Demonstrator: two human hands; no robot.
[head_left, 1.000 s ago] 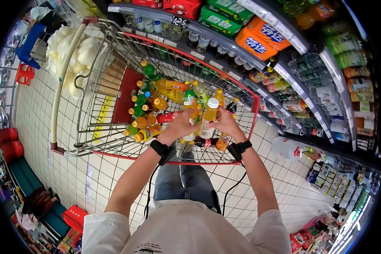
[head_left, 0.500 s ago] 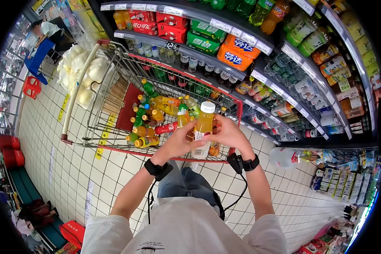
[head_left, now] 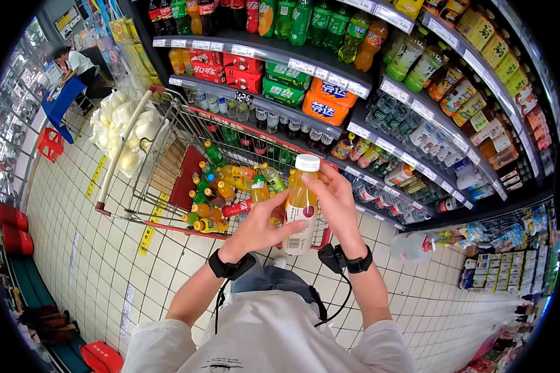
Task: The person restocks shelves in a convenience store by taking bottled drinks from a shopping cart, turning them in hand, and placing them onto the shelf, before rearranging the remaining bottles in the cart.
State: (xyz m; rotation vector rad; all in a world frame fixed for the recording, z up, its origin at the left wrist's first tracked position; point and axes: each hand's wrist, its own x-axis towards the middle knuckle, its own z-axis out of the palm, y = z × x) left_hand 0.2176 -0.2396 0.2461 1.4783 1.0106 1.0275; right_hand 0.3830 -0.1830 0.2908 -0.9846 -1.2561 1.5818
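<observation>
A juice bottle [head_left: 302, 208] with a white cap, yellow contents and a pale label is held upright in front of me. My left hand [head_left: 264, 224] grips its lower left side, thumb across the label. Round its upper right side are the fingers of my right hand [head_left: 331, 202]. Below and behind it stands a shopping cart [head_left: 214, 115] with a red rim. Inside the cart lie several drink bottles, among them a red bottle [head_left: 236, 208], a green bottle [head_left: 214, 153] and an orange drink bottle [head_left: 208, 225].
Drink shelves [head_left: 261, 53] curve along the far side and right, stocked with bottles and packs. White plastic bags [head_left: 121, 124] hang by the cart handle [head_left: 124, 146]. A person [head_left: 78, 62] sits at a blue table [head_left: 65, 102]. A large clear jug [head_left: 412, 247] stands right.
The juice bottle has come slightly nearer to me and more of its label shows. My right hand has shifted up its side. The view has tilted, showing more upper shelves.
</observation>
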